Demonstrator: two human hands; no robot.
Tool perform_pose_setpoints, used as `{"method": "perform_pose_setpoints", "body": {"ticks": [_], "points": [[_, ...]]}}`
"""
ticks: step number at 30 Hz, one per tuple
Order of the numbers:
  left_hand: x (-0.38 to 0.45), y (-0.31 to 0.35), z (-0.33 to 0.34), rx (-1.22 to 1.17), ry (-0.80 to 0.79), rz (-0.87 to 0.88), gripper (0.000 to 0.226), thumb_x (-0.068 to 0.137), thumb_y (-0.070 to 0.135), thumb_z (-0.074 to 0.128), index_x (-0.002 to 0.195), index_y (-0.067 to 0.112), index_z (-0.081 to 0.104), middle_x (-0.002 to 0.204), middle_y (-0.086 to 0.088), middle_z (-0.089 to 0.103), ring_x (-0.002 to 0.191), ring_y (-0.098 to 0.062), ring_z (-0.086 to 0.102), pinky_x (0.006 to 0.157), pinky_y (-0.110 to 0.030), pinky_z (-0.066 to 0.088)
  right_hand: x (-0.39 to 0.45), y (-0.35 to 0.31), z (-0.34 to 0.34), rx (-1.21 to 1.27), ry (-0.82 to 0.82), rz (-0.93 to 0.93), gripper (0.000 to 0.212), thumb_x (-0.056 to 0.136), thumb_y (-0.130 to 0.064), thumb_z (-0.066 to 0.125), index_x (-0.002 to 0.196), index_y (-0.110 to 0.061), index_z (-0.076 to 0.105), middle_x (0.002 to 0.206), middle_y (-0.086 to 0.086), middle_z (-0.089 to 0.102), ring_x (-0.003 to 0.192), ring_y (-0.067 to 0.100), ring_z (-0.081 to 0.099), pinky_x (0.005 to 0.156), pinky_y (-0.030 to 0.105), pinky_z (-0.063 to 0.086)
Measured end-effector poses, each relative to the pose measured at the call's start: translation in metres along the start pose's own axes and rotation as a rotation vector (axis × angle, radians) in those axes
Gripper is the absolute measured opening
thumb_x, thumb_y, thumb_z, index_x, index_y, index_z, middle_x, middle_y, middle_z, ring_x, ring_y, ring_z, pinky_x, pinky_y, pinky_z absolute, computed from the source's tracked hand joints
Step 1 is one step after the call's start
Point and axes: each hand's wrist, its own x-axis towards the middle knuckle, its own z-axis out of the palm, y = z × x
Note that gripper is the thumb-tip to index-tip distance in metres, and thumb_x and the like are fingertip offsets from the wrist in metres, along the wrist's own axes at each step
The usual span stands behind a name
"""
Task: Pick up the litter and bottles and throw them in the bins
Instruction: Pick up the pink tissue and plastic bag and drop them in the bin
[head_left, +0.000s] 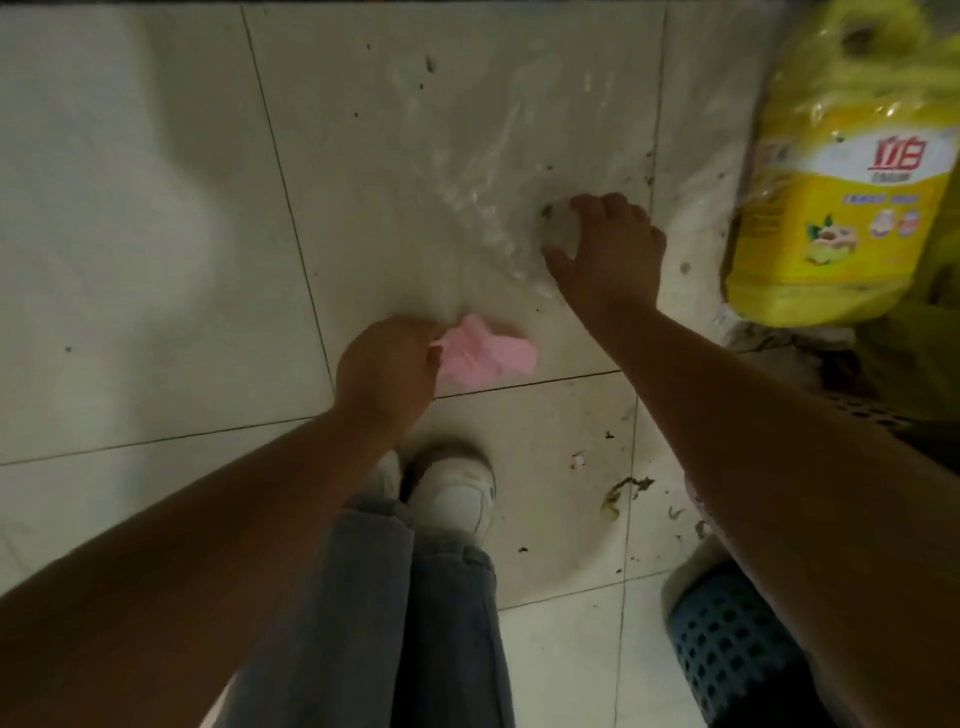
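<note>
I see a pale tiled floor (156, 208) with dark grout lines, dimly lit and speckled with dirt and scraps toward the lower right of the frame. At the upper right lies a big yellow jug (836, 208) wrapped in crinkled clear film; its label carries red characters reading 立白, with smaller print below that I cannot read. At centre, my left hand (387, 369) pinches a crumpled pink piece of litter (483, 356), fingers closed on its left edge, and the litter sits low over the tile. Right of centre, my right hand (610, 247) is curled around the end of a clear plastic bottle (498, 208) that lies across the tile, nearly see-through; thumb and fingers wrap its end. A blue perforated basket (727, 644) shows at the lower right corner, beneath my right forearm. One white shoe (460, 496) and grey trousers fill the bottom centre.
</note>
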Motion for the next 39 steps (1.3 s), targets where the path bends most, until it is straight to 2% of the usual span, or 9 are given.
{"method": "perform_pose_setpoints", "body": {"ticks": [2, 9, 14, 18, 25, 29, 31, 34, 39], "points": [[-0.003, -0.011, -0.01, -0.039, -0.002, -0.064, 0.028, 0.098, 0.014, 0.048, 0.118, 0.003, 0.063, 0.115, -0.019, 0.066, 0.108, -0.032, 0.06, 0.09, -0.036, 0.046, 0.004, -0.006, 0.006, 0.069, -0.004, 0.027, 0.044, 0.091, -0.027, 0.055, 0.129, -0.007, 0.046, 0.132, 0.015, 0.048, 0.121, 0.03, 0.046, 0.102, 0.04, 0.038], [-0.009, -0.039, -0.04, -0.085, 0.15, -0.145, 0.019, 0.094, 0.009, 0.055, 0.095, -0.004, 0.069, 0.089, -0.023, 0.07, 0.076, -0.027, 0.059, 0.067, -0.026, 0.035, 0.005, -0.03, 0.022, 0.217, -0.003, 0.218, 0.091, 0.08, -0.061, 0.056, 0.145, -0.01, 0.018, 0.14, 0.018, 0.037, 0.127, 0.033, 0.039, 0.102, 0.045, 0.038], [-0.006, -0.051, -0.051, -0.107, 0.219, -0.181, 0.019, 0.094, 0.01, 0.056, 0.099, -0.005, 0.068, 0.095, -0.022, 0.071, 0.076, -0.015, 0.047, 0.07, -0.023, 0.034, 0.003, -0.039, 0.041, 0.231, 0.128, 0.229, 0.063, 0.087, -0.046, 0.055, 0.137, -0.013, 0.037, 0.133, 0.015, 0.047, 0.121, 0.03, 0.044, 0.1, 0.041, 0.036], [-0.013, -0.05, -0.062, -0.112, 0.246, -0.244, 0.02, 0.094, 0.009, 0.055, 0.1, -0.006, 0.067, 0.098, -0.022, 0.071, 0.077, -0.016, 0.047, 0.07, -0.022, 0.032, -0.008, -0.042, 0.035, 0.299, 0.179, 0.247, 0.028, 0.092, -0.017, 0.048, 0.113, -0.002, 0.06, 0.114, 0.018, 0.062, 0.106, 0.033, 0.056, 0.097, 0.041, 0.035], [-0.079, -0.006, -0.12, -0.11, 0.222, -0.297, 0.019, 0.095, 0.004, 0.053, 0.096, -0.008, 0.067, 0.093, -0.025, 0.07, 0.075, -0.022, 0.053, 0.068, -0.023, 0.033, -0.101, -0.021, -0.035, 0.392, 0.176, 0.205, 0.022, 0.093, -0.006, 0.048, 0.092, 0.007, 0.066, 0.094, 0.025, 0.069, 0.087, 0.037, 0.065, 0.088, 0.039, 0.042], [-0.137, 0.043, -0.175, -0.072, 0.234, -0.234, 0.019, 0.094, 0.005, 0.053, 0.094, -0.008, 0.066, 0.094, -0.025, 0.07, 0.075, -0.025, 0.054, 0.066, -0.024, 0.032, -0.18, -0.007, -0.092, 0.558, 0.251, 0.164, 0.02, 0.086, 0.004, 0.054, 0.074, 0.015, 0.065, 0.076, 0.034, 0.067, 0.07, 0.042, 0.066, 0.068, 0.044, 0.052], [-0.166, 0.071, -0.201, -0.024, 0.236, -0.166, 0.019, 0.095, 0.007, 0.053, 0.096, -0.007, 0.066, 0.096, -0.024, 0.07, 0.082, -0.03, 0.06, 0.066, -0.024, 0.033, -0.22, 0.003, -0.119, 0.666, 0.171, 0.24, 0.023, 0.091, -0.003, 0.051, 0.081, 0.013, 0.065, 0.085, 0.031, 0.067, 0.079, 0.036, 0.063, 0.072, 0.036, 0.045], [-0.203, 0.12, -0.232, 0.021, 0.268, -0.03, 0.019, 0.095, 0.009, 0.053, 0.1, -0.005, 0.067, 0.099, -0.023, 0.069, 0.083, -0.029, 0.058, 0.066, -0.023, 0.03, -0.275, 0.019, -0.157, 0.825, 0.211, 0.343, 0.027, 0.093, -0.017, 0.048, 0.073, -0.004, 0.061, 0.075, 0.02, 0.056, 0.072, 0.02, 0.048, 0.057, 0.018, 0.021], [-0.266, 0.192, -0.239, 0.122, 0.258, 0.235, 0.019, 0.094, 0.008, 0.054, 0.1, -0.005, 0.066, 0.098, -0.026, 0.069, 0.092, -0.035, 0.061, 0.065, -0.021, 0.024, -0.379, 0.046, -0.186, 0.895, 0.436, 0.355, 0.03, 0.074, -0.014, 0.048, 0.062, 0.008, 0.065, 0.065, 0.029, 0.065, 0.059, 0.019, 0.05, 0.056, 0.011, 0.021]]}}
